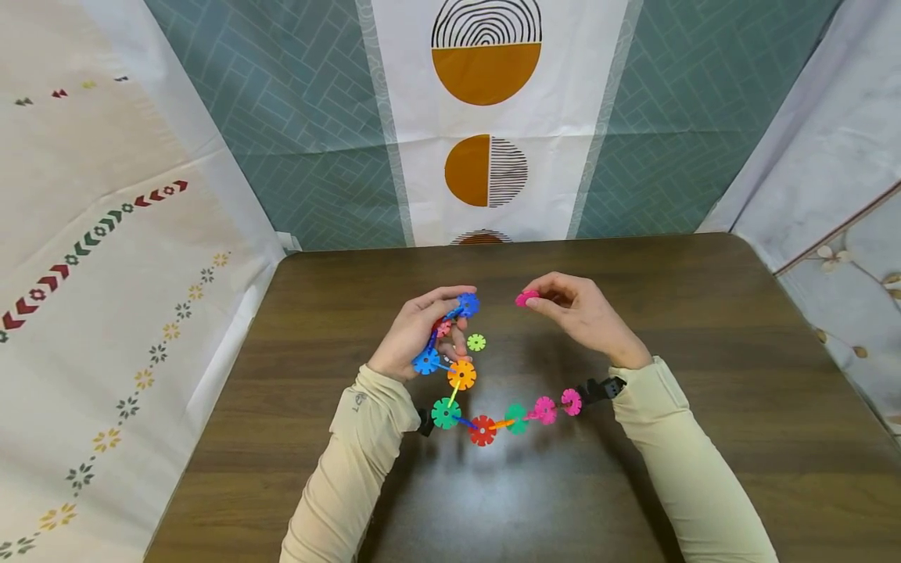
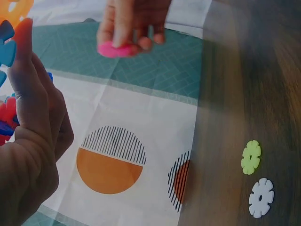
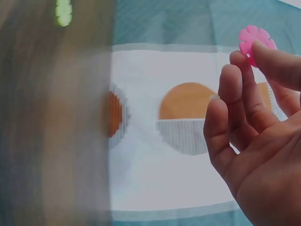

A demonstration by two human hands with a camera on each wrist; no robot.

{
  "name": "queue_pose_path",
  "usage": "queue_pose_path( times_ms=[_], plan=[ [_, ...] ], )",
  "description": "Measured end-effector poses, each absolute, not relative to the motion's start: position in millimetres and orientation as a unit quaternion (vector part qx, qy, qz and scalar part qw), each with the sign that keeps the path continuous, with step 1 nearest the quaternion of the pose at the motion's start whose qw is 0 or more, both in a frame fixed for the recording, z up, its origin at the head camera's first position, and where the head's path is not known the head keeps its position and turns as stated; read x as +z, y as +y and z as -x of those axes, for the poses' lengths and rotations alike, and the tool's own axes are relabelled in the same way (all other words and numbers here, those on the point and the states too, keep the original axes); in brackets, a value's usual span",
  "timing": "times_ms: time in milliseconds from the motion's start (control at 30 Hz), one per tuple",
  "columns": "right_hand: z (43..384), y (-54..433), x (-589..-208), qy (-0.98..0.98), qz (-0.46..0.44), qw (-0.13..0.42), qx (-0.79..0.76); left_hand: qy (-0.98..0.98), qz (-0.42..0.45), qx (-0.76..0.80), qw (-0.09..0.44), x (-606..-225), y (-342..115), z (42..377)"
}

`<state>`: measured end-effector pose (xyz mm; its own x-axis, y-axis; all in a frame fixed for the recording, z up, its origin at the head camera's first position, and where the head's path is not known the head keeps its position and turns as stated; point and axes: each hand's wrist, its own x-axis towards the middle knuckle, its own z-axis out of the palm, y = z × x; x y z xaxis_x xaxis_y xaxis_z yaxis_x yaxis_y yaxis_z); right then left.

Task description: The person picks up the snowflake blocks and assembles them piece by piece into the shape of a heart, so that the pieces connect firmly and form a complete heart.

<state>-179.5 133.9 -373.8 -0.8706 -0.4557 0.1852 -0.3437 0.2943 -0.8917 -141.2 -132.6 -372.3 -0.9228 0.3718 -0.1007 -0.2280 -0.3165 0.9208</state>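
My left hand (image 1: 411, 332) holds one end of a chain of slotted flower-shaped plastic discs, its thumb on a blue disc (image 1: 468, 305). From the hand the chain curves down past an orange disc (image 1: 461, 375), a green disc (image 1: 446, 413) and a red disc (image 1: 482, 430) to two pink discs at its right end. Between thumb and fingertips my right hand (image 1: 591, 317) pinches a single pink disc (image 3: 256, 40), apart from the chain. The left palm and fingers hide part of the chain near the grip.
On the brown wooden table (image 1: 704, 313) lie a loose yellow-green disc (image 1: 476, 342) and a white disc (image 2: 261, 197), the latter mostly hidden by the left hand in the head view. Patterned cloth (image 1: 303, 133) hangs behind the table's far edge and along both sides.
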Motion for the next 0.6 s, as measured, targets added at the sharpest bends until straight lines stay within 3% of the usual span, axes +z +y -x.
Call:
queue_pose_path(
  times_ms=[600],
  plan=[
    [177.7,119.6,-373.9,0.806,0.335,-0.026,-0.487,0.577,-0.064,0.783,0.223,-373.4,-115.6,138.5]
  ],
)
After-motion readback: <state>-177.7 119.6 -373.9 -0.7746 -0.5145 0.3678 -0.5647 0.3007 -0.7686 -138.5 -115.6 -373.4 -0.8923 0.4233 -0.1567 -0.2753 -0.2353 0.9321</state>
